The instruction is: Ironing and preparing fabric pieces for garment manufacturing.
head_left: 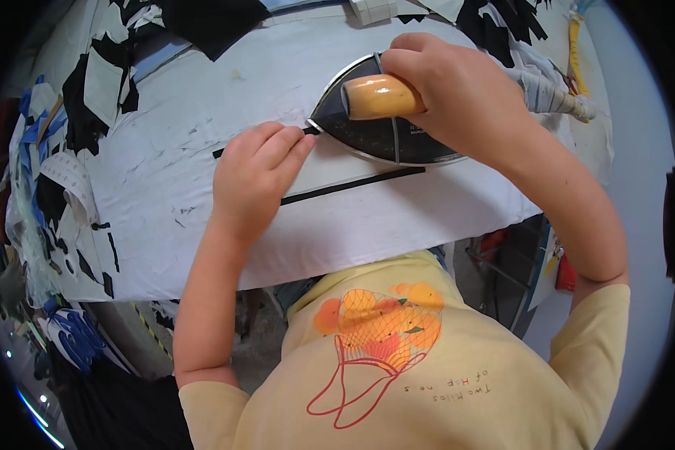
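Observation:
My right hand [457,94] is closed around the rounded wooden handle [382,97] of a dark clothes iron [371,135] with a silvery edge. The iron rests on the white cloth-covered table [397,214], its pointed tip facing left. Just left of that tip, my left hand [255,180] bends its fingers over a narrow black fabric strip [312,130] and holds it against the surface. One end of this strip shows beyond the hand's left side; the other meets the iron's tip. Nearer to me lies a second, longer black strip [352,187], partly behind my left hand.
Black and white fabric scraps [90,94] pile up along the left edge. More black pieces [214,26] lie at the back, by a white block [373,10]. A wrapped cord [555,97] and a yellow coiled hose [575,56] are at the right.

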Demonstrator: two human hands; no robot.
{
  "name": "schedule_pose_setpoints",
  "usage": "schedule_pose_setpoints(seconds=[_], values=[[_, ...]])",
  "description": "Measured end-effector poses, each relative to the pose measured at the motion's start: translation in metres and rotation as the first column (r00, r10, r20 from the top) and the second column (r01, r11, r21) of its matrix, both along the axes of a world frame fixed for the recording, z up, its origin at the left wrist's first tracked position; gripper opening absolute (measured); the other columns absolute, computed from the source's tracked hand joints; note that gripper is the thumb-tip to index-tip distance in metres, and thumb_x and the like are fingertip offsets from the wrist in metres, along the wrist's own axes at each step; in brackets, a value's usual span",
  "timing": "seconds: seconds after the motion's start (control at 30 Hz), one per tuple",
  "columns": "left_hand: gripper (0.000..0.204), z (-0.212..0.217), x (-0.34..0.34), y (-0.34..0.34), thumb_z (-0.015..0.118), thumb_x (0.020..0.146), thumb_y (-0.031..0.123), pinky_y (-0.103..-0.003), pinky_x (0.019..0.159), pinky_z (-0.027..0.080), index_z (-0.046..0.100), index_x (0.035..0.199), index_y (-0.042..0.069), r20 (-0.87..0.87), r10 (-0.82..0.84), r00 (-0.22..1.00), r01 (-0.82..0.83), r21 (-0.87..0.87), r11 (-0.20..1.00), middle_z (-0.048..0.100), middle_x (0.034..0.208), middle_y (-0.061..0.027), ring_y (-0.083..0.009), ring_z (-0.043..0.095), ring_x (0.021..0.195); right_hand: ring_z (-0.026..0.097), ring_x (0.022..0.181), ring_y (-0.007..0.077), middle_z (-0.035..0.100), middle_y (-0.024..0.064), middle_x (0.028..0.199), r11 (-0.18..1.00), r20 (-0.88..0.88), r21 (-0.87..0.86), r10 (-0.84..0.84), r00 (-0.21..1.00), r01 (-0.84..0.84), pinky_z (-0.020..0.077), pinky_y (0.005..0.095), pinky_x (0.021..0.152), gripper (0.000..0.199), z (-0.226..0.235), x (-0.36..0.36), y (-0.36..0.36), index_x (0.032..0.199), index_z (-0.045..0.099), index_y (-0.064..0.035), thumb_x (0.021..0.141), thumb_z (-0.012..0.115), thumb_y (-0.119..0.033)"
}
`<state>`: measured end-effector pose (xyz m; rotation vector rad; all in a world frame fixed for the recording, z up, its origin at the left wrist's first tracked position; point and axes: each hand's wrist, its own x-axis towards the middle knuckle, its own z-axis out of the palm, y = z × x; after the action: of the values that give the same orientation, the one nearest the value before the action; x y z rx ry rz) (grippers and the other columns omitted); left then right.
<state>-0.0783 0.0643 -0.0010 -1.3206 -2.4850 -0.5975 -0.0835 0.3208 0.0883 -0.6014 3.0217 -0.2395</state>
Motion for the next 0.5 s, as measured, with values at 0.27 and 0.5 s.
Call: schedule_pose_setpoints(seconds=[0.27, 0.5], values=[[0.026, 0.000, -0.005, -0.031, 0.065, 0.073, 0.007, -0.034, 0.074, 0.051, 0.071, 0.099, 0.006, 0.020, 0.082, 0.996, -0.082, -0.005, 0.997, 0.067, 0.097, -0.0021, -0.0214, 0.064, 0.092, 0.066, 0.080, 0.0321, 0.063, 0.0085, 0.090, 1.000, -0.014, 0.010, 0.015, 1.000, -0.015, 0.0526, 0.0426, 0.066, 0.018, -0.003, 0.001, -0.001, 0.095, 0.063, -0.0106, 0.078, 0.071, -0.009], [0.026, 0.000, -0.003, -0.045, 0.065, 0.072, 0.008, -0.034, 0.074, 0.051, 0.072, 0.097, 0.008, -0.085, 0.043, 0.995, -0.048, -0.052, 0.997, 0.067, 0.098, 0.0000, -0.0205, 0.063, 0.093, 0.067, 0.080, 0.0325, 0.064, 0.0106, 0.089, 0.997, -0.018, -0.038, 0.063, 0.998, -0.063, 0.0530, 0.0430, 0.067, 0.018, -0.002, -0.008, -0.030, 0.094, 0.064, -0.0095, 0.078, 0.070, -0.011]])
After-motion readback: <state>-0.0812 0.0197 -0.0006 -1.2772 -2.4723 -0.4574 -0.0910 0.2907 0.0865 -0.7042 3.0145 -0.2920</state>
